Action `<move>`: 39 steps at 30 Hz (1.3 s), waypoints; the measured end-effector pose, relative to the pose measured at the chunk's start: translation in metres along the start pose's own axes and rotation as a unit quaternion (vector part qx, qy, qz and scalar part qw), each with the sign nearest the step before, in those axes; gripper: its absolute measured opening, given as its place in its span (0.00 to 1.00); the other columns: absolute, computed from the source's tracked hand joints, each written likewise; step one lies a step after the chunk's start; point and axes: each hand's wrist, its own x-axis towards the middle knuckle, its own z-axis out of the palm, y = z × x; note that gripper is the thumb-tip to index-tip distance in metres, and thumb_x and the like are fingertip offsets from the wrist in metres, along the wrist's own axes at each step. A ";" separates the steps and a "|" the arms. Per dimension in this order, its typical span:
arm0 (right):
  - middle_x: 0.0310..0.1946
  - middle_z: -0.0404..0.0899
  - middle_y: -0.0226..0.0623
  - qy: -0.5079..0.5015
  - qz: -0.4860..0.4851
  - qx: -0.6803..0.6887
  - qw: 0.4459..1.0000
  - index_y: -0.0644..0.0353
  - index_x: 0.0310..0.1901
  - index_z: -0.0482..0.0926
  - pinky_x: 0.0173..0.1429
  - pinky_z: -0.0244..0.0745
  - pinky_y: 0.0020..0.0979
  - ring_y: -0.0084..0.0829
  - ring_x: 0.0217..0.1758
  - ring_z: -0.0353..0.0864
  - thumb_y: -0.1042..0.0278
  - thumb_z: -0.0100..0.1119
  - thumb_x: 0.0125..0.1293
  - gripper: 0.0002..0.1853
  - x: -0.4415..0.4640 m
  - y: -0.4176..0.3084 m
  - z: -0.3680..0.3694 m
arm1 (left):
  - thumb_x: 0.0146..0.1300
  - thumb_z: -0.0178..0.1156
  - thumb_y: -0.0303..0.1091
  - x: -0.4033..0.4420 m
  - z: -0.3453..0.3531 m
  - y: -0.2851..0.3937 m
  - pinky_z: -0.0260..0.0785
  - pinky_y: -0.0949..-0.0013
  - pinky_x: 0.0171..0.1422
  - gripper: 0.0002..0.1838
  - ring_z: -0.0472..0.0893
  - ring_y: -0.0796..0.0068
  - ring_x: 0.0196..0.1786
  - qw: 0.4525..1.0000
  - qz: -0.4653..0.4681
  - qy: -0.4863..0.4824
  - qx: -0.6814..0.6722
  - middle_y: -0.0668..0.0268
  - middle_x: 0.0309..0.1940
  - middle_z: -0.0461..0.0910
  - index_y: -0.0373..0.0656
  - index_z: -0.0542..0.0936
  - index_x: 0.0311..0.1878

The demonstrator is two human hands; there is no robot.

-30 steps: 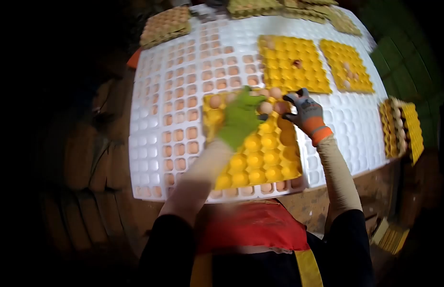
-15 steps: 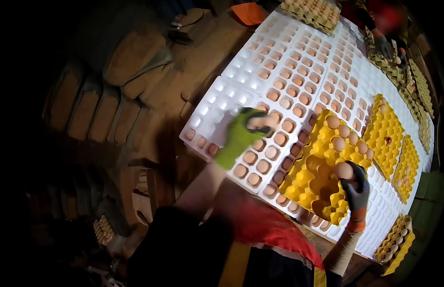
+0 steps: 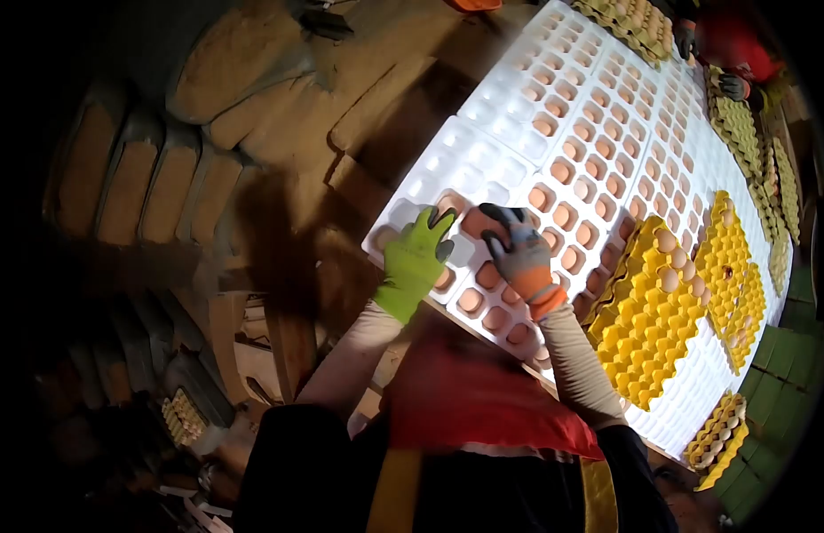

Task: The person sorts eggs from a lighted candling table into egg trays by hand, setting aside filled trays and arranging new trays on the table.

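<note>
My left hand (image 3: 416, 262), in a green glove with dark fingertips, bends over a white moulded tray (image 3: 483, 160). Its fingertips touch an egg (image 3: 450, 202) at a cell of that tray; the palm side is hidden. Just to the right, my right hand (image 3: 521, 262), in a grey and orange glove, grips a brown egg (image 3: 481, 224) between thumb and fingers, low over the tray. Brown eggs fill many cells nearby, while cells toward the tray's far left corner hold none. A yellow egg tray (image 3: 647, 329) lies to the right with several eggs at its far corner.
More yellow trays (image 3: 727, 266) lie farther right, one with a dark spot. Egg-filled cartons (image 3: 629, 27) stand at the far edge, near another person's gloved hand (image 3: 734, 86). A carton of eggs (image 3: 721, 440) sits at the near right corner. Brown sack-like shapes (image 3: 146, 186) are at left.
My right hand has moved left from the yellow tray to the white tray, carrying an egg. My left hand, which held eggs, has shifted to cells at the near left. The view has shifted.
</note>
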 end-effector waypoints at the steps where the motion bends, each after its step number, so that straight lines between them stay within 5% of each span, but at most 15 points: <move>1: 0.51 0.83 0.38 0.010 0.039 0.043 0.998 0.44 0.62 0.80 0.49 0.82 0.42 0.43 0.46 0.86 0.63 0.67 0.66 0.22 -0.006 -0.002 0.002 | 0.61 0.70 0.32 -0.005 0.006 -0.008 0.79 0.63 0.54 0.26 0.84 0.63 0.53 0.996 0.044 0.073 -0.010 0.62 0.57 0.82 0.50 0.82 0.64; 7: 0.57 0.80 0.36 -0.093 0.006 0.014 0.996 0.46 0.65 0.77 0.47 0.82 0.40 0.43 0.46 0.85 0.62 0.69 0.63 0.27 -0.027 -0.022 0.025 | 0.67 0.66 0.30 0.000 -0.010 -0.017 0.76 0.63 0.48 0.18 0.83 0.67 0.47 0.938 -0.101 0.105 -0.313 0.65 0.46 0.83 0.48 0.83 0.60; 8: 0.56 0.81 0.33 -0.029 -0.017 0.039 0.999 0.48 0.63 0.78 0.45 0.81 0.35 0.36 0.44 0.86 0.64 0.67 0.67 0.23 -0.027 -0.021 0.026 | 0.68 0.64 0.26 0.000 -0.017 -0.025 0.74 0.69 0.48 0.18 0.80 0.77 0.44 0.780 -0.309 0.037 -0.543 0.72 0.42 0.81 0.47 0.83 0.60; 11: 0.56 0.81 0.33 -0.020 0.253 0.359 0.898 0.54 0.61 0.80 0.45 0.81 0.32 0.30 0.44 0.85 0.68 0.64 0.71 0.18 -0.027 -0.011 0.019 | 0.67 0.59 0.21 0.017 -0.057 -0.050 0.73 0.70 0.55 0.20 0.79 0.74 0.49 0.688 -0.285 0.064 -0.665 0.69 0.48 0.80 0.45 0.82 0.61; 12: 0.57 0.81 0.37 -0.014 0.206 0.351 0.913 0.59 0.60 0.79 0.49 0.82 0.32 0.31 0.49 0.85 0.70 0.62 0.73 0.16 -0.027 0.001 0.016 | 0.67 0.59 0.21 0.022 -0.050 -0.054 0.73 0.70 0.55 0.20 0.79 0.74 0.49 0.688 -0.284 0.062 -0.665 0.69 0.48 0.80 0.45 0.82 0.61; 14: 0.57 0.80 0.42 0.002 0.038 0.206 0.978 0.64 0.59 0.78 0.56 0.82 0.32 0.33 0.56 0.83 0.72 0.58 0.76 0.14 -0.021 0.013 0.006 | 0.67 0.57 0.23 0.031 -0.031 -0.059 0.73 0.65 0.61 0.20 0.79 0.63 0.58 0.911 -0.096 0.076 -0.393 0.62 0.56 0.80 0.43 0.81 0.62; 17: 0.55 0.79 0.36 0.032 0.258 0.618 0.742 0.61 0.63 0.75 0.58 0.81 0.32 0.30 0.59 0.79 0.78 0.57 0.72 0.19 -0.008 0.003 0.000 | 0.58 0.58 0.24 0.014 -0.004 -0.062 0.61 0.46 0.77 0.27 0.70 0.47 0.73 0.994 0.100 -0.019 -0.036 0.57 0.68 0.75 0.43 0.80 0.64; 20: 0.52 0.79 0.34 0.121 0.098 0.292 0.944 0.54 0.61 0.76 0.51 0.80 0.31 0.31 0.51 0.82 0.80 0.57 0.67 0.21 0.020 0.005 0.012 | 0.61 0.57 0.24 0.008 -0.004 -0.057 0.57 0.46 0.79 0.30 0.66 0.48 0.76 0.993 0.059 -0.003 -0.100 0.56 0.71 0.73 0.45 0.77 0.70; 23: 0.55 0.79 0.45 0.030 0.029 0.062 0.997 0.54 0.62 0.76 0.60 0.76 0.44 0.50 0.57 0.79 0.75 0.62 0.58 0.27 0.049 0.004 0.017 | 0.66 0.58 0.23 0.007 -0.013 -0.048 0.63 0.52 0.76 0.28 0.69 0.49 0.72 0.981 -0.011 0.016 -0.192 0.55 0.71 0.72 0.44 0.76 0.71; 25: 0.55 0.79 0.40 0.059 0.051 -0.064 0.995 0.51 0.55 0.79 0.61 0.76 0.48 0.47 0.58 0.79 0.68 0.67 0.54 0.24 0.043 0.024 0.038 | 0.65 0.59 0.22 0.015 -0.009 -0.054 0.64 0.53 0.75 0.25 0.73 0.50 0.67 0.980 0.033 0.061 -0.184 0.55 0.67 0.77 0.41 0.79 0.68; 31: 0.50 0.82 0.45 0.238 0.023 0.106 0.965 0.58 0.57 0.80 0.59 0.79 0.42 0.49 0.52 0.82 0.73 0.62 0.66 0.18 -0.031 -0.001 -0.095 | 0.68 0.61 0.22 0.047 -0.008 0.008 0.69 0.57 0.70 0.17 0.79 0.55 0.63 0.973 0.042 0.054 -0.219 0.56 0.60 0.83 0.36 0.83 0.60; 33: 0.47 0.83 0.44 0.302 0.150 0.120 0.934 0.58 0.56 0.82 0.55 0.80 0.38 0.44 0.48 0.84 0.74 0.65 0.63 0.18 -0.067 0.020 -0.148 | 0.66 0.63 0.19 0.057 -0.005 0.067 0.72 0.58 0.68 0.20 0.79 0.54 0.63 0.928 0.012 -0.010 -0.371 0.54 0.58 0.82 0.37 0.82 0.61; 34: 0.48 0.82 0.42 0.324 0.171 0.003 0.930 0.56 0.58 0.81 0.52 0.81 0.37 0.41 0.47 0.84 0.73 0.69 0.60 0.23 -0.093 0.059 -0.166 | 0.64 0.65 0.18 0.064 0.010 0.084 0.73 0.61 0.66 0.21 0.80 0.58 0.63 0.938 0.147 0.028 -0.313 0.56 0.58 0.83 0.38 0.82 0.61; 36: 0.51 0.79 0.41 0.261 0.192 -0.268 0.907 0.51 0.62 0.78 0.54 0.79 0.45 0.46 0.52 0.81 0.68 0.73 0.55 0.29 -0.111 0.085 -0.225 | 0.63 0.68 0.20 0.084 0.014 0.146 0.74 0.60 0.65 0.22 0.81 0.59 0.59 0.912 0.207 -0.036 -0.353 0.59 0.57 0.83 0.39 0.82 0.62; 39: 0.50 0.79 0.41 0.100 0.217 -0.343 0.908 0.50 0.59 0.79 0.55 0.77 0.46 0.49 0.52 0.79 0.63 0.77 0.50 0.31 -0.116 0.126 -0.241 | 0.59 0.72 0.30 0.123 0.047 0.231 0.73 0.54 0.64 0.32 0.80 0.54 0.58 0.890 0.307 -0.092 -0.325 0.59 0.57 0.83 0.45 0.78 0.69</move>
